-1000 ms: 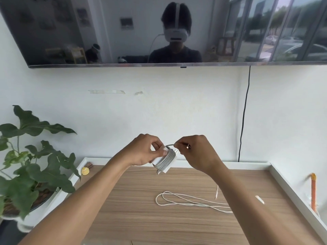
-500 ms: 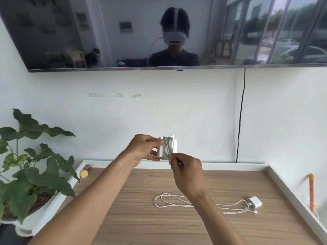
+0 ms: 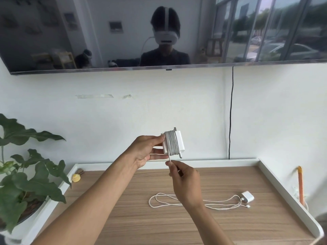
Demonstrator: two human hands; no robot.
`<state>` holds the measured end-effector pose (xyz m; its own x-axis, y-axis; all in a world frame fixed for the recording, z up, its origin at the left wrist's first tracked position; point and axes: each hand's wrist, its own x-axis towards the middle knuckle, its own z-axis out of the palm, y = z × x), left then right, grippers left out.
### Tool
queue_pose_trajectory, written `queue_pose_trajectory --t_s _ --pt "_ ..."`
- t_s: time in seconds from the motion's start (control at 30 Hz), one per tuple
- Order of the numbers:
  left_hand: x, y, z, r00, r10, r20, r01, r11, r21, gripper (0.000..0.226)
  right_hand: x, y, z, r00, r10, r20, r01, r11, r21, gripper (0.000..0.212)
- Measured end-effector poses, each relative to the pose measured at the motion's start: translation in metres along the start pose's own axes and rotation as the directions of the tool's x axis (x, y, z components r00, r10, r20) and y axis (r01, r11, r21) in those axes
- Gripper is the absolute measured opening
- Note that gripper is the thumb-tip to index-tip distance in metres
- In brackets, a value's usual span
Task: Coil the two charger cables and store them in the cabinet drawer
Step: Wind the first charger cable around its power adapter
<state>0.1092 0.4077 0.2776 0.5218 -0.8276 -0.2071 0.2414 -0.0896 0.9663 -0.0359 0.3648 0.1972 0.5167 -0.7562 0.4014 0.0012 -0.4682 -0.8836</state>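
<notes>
White ribbed cable coil (image 3: 171, 145), boxy charger (image 3: 180, 142)

cam: head, one wide-angle view | from: the wearer's head, above wooden top (image 3: 159, 227) | facing: forward, slightly down, toward wall (image 3: 159, 110) and screen (image 3: 79, 32) | nearness: left hand (image 3: 146, 151), right hand (image 3: 185, 181) close, mid-frame

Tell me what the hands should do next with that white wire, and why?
Probably tuck the loose end under the wraps. The left hand holds the charger, already wound round with cable; the right hand pinches only that short end, which could unwind if dropped.
</notes>
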Motion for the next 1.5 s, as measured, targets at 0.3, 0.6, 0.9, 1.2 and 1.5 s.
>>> queue_pose_trajectory --t_s 0.3,0.6,0.9,1.2,1.5 --pt "-0.011 0.0 0.0 0.98 0.041 0.193 -0.067 0.99 0.127 0.033 0.02 0.033 -0.011 0.98 0.177 0.095 -0.182 0.982 0.055 0.029" --pt "-0.023 -0.012 -0.028 0.938 -0.005 0.347 -0.192 0.826 0.53 0.02 0.068 0.003 -0.052 0.88 0.106 0.463 0.052 0.948 -0.315 0.021" --pt "-0.023 -0.022 -0.032 0.956 0.054 0.288 -0.257 0.626 0.736 0.013 0.067 -0.027 -0.042 0.837 0.201 0.509 0.103 0.856 -0.507 0.02" --pt "-0.015 -0.032 -0.029 0.928 0.371 0.016 -0.19 0.437 0.879 0.018 0.037 -0.033 -0.018 0.958 0.016 0.286 0.129 0.867 -0.481 0.028" --pt "-0.011 -0.03 -0.01 0.924 0.372 -0.087 -0.255 0.771 0.584 0.017 0.013 -0.025 -0.004 0.998 -0.029 0.056 0.042 0.967 -0.25 0.021"
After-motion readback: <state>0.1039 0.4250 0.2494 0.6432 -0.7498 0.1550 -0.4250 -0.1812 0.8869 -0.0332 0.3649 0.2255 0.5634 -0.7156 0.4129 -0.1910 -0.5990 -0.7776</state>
